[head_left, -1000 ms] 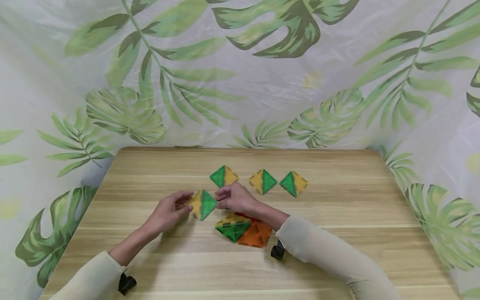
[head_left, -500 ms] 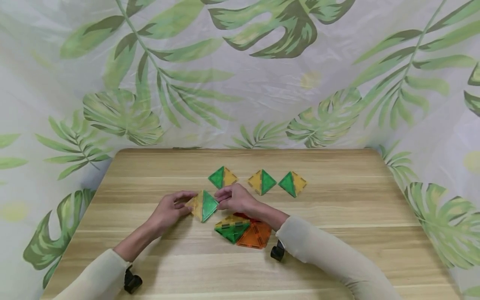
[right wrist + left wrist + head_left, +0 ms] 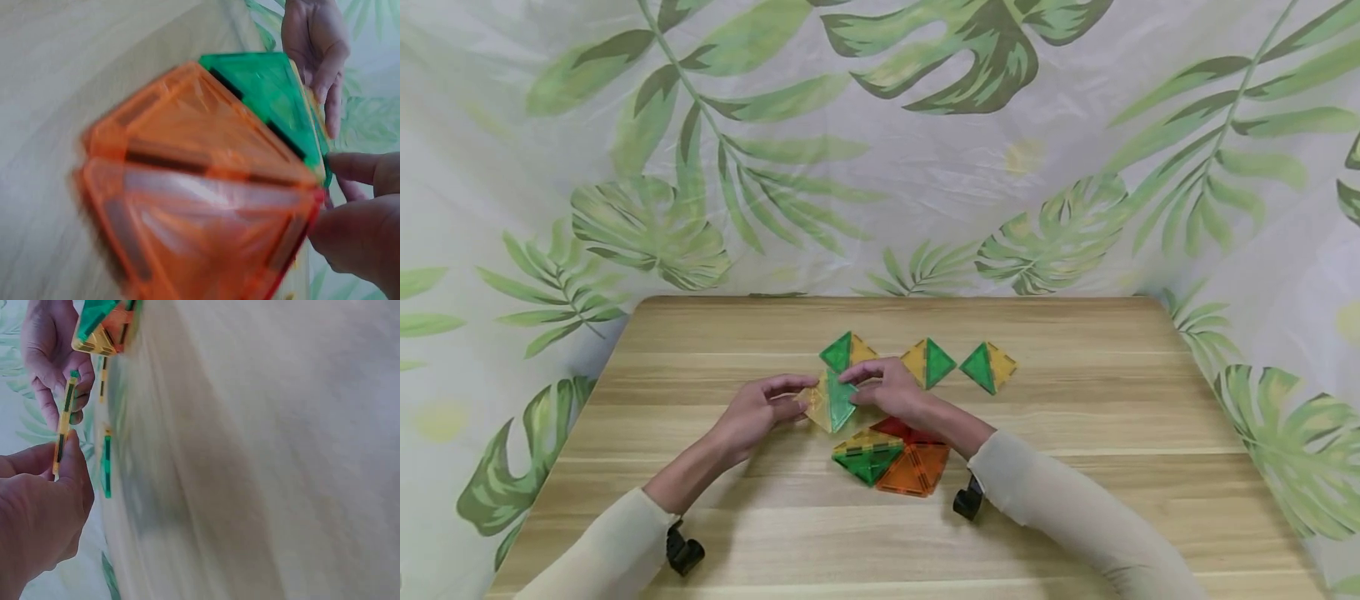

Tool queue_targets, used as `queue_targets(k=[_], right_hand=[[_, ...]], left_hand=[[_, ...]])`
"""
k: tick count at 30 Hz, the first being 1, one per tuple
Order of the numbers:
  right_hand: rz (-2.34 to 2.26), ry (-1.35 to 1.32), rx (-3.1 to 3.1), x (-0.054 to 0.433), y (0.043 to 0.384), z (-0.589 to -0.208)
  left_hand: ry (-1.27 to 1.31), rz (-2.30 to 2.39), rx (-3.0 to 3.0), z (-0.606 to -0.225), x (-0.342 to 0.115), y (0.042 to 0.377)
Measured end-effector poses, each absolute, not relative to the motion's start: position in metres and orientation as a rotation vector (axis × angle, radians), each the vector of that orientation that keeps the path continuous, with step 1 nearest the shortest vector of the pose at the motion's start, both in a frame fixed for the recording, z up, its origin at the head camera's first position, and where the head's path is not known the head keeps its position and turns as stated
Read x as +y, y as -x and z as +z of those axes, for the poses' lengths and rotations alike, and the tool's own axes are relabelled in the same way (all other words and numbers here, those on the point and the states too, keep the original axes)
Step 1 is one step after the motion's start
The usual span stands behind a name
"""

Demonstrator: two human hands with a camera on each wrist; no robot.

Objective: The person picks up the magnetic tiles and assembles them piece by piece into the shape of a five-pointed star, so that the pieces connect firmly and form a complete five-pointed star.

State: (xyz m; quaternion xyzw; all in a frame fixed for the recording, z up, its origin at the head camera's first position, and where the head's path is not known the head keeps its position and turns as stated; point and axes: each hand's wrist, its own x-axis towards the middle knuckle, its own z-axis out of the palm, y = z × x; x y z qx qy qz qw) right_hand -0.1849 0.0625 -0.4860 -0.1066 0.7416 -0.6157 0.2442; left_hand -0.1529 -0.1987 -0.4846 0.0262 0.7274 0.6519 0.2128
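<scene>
Between my two hands is a diamond of two magnetic tiles, one yellow (image 3: 817, 405) and one green (image 3: 842, 403), joined edge to edge. My left hand (image 3: 758, 415) pinches the yellow side between thumb and fingers. At the green side, my right hand (image 3: 898, 392) pinches the outer edge with thumb and fingertips. The left wrist view shows the held diamond (image 3: 65, 419) edge-on, raised off the table. Just below the right hand stands a peaked build of magnetic tiles with orange (image 3: 906, 472), green (image 3: 871, 467), yellow and red faces; my right forearm passes close behind it.
Along the back of the wooden table (image 3: 1075, 417) lie three more green-and-yellow diamonds: a left one (image 3: 837, 352) partly behind the held tiles, a middle one (image 3: 940, 363) and a right one (image 3: 978, 367). A leaf-patterned cloth (image 3: 925, 183) hangs behind the table.
Both hands have moved right and slightly away from me, carrying the green-and-yellow diamond toward the back row. The right fingers now overlap the green tile's edge more. The peaked build stays put.
</scene>
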Motion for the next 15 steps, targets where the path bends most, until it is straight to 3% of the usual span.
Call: queue_targets(k=[15], right_hand=[[-1.887,0.256,1.702,0.106,0.19,-0.49]], left_hand=[[-0.16,1.858,1.873,-0.48,-0.167,0.16]])
